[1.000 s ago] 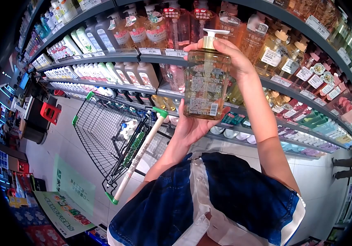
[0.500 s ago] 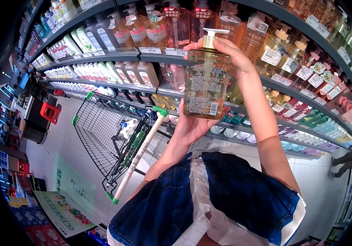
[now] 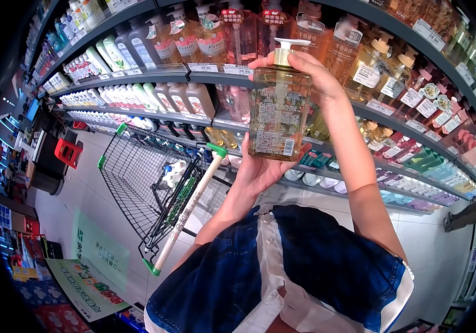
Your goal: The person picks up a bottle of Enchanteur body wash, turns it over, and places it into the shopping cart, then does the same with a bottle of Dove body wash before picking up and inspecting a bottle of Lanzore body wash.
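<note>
The shelving is filling the upper half of the view in 3 visible tiers, each tier carrying upright pump bottles and tubes behind price tags.

A wire shopping cart is standing on the floor to the person's left, well apart from the hands. Its basket is holding a few white-and-blue items, too small to identify.

The pump bottle is being held upright in the air in front of the shelving, back label and barcode facing the camera. It is a clear, square-shouldered container, filled nearly to the shoulder with amber liquid.

Judgement: a full bottle will be fairly heavy for its size, with stiff, smooth walls that may slip. Whether it is glass or plastic cannot be told, so it is best treated as breakable.

The left hand is cupping the base from below, fingers curled up against the bottom edge. The right hand is gripping the shoulder and neck, fingers closed around the collar.

The white pump head is the weakest part; holding at base and shoulder is the safer choice.
</note>
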Demonstrator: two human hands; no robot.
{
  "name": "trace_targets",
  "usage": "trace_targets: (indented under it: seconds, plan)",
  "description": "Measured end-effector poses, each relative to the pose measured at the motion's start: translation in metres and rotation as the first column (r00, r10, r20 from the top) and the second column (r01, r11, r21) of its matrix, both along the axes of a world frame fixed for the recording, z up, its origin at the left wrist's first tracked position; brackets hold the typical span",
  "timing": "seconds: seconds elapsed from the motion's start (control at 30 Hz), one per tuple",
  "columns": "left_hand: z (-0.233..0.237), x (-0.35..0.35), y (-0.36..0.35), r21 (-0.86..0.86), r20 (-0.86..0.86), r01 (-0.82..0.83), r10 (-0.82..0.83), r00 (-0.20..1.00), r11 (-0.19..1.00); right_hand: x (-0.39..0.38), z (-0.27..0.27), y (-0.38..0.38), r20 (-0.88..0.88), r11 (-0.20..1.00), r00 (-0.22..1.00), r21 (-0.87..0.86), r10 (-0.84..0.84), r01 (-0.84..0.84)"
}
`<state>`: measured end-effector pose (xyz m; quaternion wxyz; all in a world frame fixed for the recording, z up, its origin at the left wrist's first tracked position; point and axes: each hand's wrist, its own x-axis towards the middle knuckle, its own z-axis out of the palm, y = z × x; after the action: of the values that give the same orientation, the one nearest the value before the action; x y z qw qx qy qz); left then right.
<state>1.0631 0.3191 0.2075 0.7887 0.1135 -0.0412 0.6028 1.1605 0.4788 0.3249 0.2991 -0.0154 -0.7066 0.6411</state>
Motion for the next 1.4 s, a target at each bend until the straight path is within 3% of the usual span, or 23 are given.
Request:
trace_targets:
  seconds: [0.57, 0.67, 0.8, 0.9, 1.0, 1.13, 1.17, 1.23, 1.27, 1.3, 1.33, 1.37, 1.4]
  plan:
    - [-0.006, -0.002, 0.001, 0.023, -0.058, 0.000, 0.001, 0.998, 1.000, -0.001, -0.002, 0.001, -0.040, 0.999, 0.998, -0.015, 0.051, -0.052]
    - [-0.009, -0.003, 0.003, 0.021, -0.052, 0.008, -0.007, 0.999, 1.000, 0.000, 0.002, -0.005, -0.033, 1.000, 0.999, -0.005, 0.028, -0.029]
    - [-0.019, -0.011, 0.014, 0.092, 0.048, 0.068, -0.073, 0.996, 0.993, -0.002, 0.003, -0.018, -0.022, 0.989, 0.992, 0.077, -0.126, 0.127]
    - [-0.019, -0.007, 0.011, 0.050, -0.193, -0.205, 0.211, 0.958, 0.977, -0.002, 0.002, -0.031, 0.006, 0.944, 0.958, 0.170, -0.287, 0.282]
    - [-0.027, -0.002, 0.014, 0.058, -0.252, -0.332, 0.335, 0.908, 0.942, -0.007, -0.003, -0.039, -0.059, 0.938, 0.940, 0.069, -0.337, 0.341]
    - [-0.042, -0.002, 0.022, -0.013, -0.367, -0.405, 0.372, 0.852, 0.914, -0.009, -0.011, -0.043, -0.093, 0.943, 0.945, 0.091, -0.312, 0.321]
    - [-0.053, -0.006, 0.025, 0.050, -0.289, -0.329, 0.329, 0.899, 0.943, -0.012, -0.014, -0.046, -0.115, 0.932, 0.932, 0.076, -0.344, 0.353]
    - [-0.072, -0.019, 0.031, 0.197, -0.140, -0.183, 0.212, 0.967, 0.963, -0.004, -0.002, -0.047, -0.060, 0.854, 0.922, 0.359, -0.382, 0.377]
    - [-0.065, -0.020, 0.027, 0.112, -0.164, -0.157, 0.174, 0.971, 0.981, -0.001, 0.001, -0.047, -0.039, 0.789, 0.913, 0.489, -0.407, 0.372]
    - [-0.053, -0.020, 0.020, 0.022, -0.184, -0.132, 0.133, 0.974, 0.991, -0.005, 0.001, -0.043, -0.277, 0.547, 0.864, 0.683, -0.420, 0.484]
    - [-0.047, -0.020, 0.015, -0.069, -0.200, -0.106, 0.091, 0.976, 0.992, -0.002, 0.003, -0.046, -0.183, 0.570, 0.870, 0.690, -0.459, 0.446]
    - [-0.053, -0.022, 0.016, -0.066, -0.275, -0.092, 0.071, 0.959, 0.994, 0.003, 0.012, -0.054, -0.088, 0.594, 0.866, 0.693, -0.493, 0.409]
    - [-0.056, -0.026, 0.017, 0.025, -0.210, 0.006, -0.001, 0.978, 1.000, 0.006, 0.018, -0.058, 0.006, 0.618, 0.852, 0.691, -0.523, 0.374]
